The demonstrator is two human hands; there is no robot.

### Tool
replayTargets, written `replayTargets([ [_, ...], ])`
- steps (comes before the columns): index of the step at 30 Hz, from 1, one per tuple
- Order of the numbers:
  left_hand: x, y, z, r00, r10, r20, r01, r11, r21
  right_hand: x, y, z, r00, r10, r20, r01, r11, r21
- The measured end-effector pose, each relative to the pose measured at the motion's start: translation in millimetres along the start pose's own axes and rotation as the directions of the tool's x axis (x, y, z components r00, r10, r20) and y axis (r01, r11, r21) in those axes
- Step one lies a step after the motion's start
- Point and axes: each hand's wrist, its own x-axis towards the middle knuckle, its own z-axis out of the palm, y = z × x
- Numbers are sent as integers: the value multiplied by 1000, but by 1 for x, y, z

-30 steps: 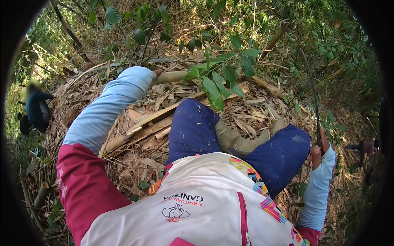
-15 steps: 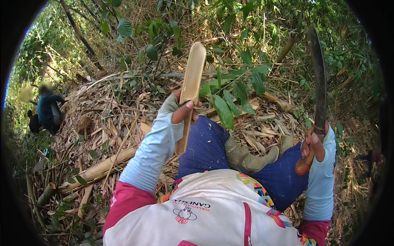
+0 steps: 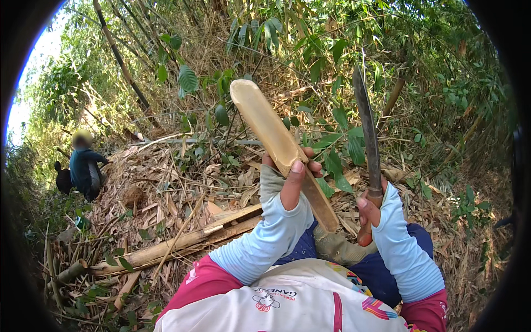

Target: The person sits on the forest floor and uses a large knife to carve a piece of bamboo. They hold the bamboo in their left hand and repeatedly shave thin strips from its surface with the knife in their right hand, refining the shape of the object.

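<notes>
My left hand (image 3: pixel 292 181) is closed around the middle of a split bamboo piece (image 3: pixel 264 120), thumb pressed on it near the node. The pale piece has a rounded upper end and leans up to the left, with its hollow inner face showing. To the right, my right hand (image 3: pixel 370 208) grips the wooden handle of a machete (image 3: pixel 365 122). Its long dark blade points upward, slightly tilted, apart from the bamboo. The handle's rounded butt shows below my fingers.
Split bamboo poles (image 3: pixel 188 242) lie on ground covered in dry leaves (image 3: pixel 166 193). A leafy green plant (image 3: pixel 332 166) grows just beyond my hands. Another person (image 3: pixel 86 166) crouches at the far left. A rubber-like boot (image 3: pixel 337 249) shows below my hands.
The bamboo piece has swung from nearly upright to a leftward lean, and my left hand has moved right. My right hand has brought the machete left, nearer the bamboo. The view has shifted.
</notes>
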Motion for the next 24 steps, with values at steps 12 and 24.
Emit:
replayTargets([
  [12,2,-6,37,987,137,-89,-142,989,-46,-10,-7,5,999,27,20,-28,999,22],
  [24,4,22,40,994,109,3,-109,994,-19,-6,-26,-12,991,-80,-111,74,995,-60],
])
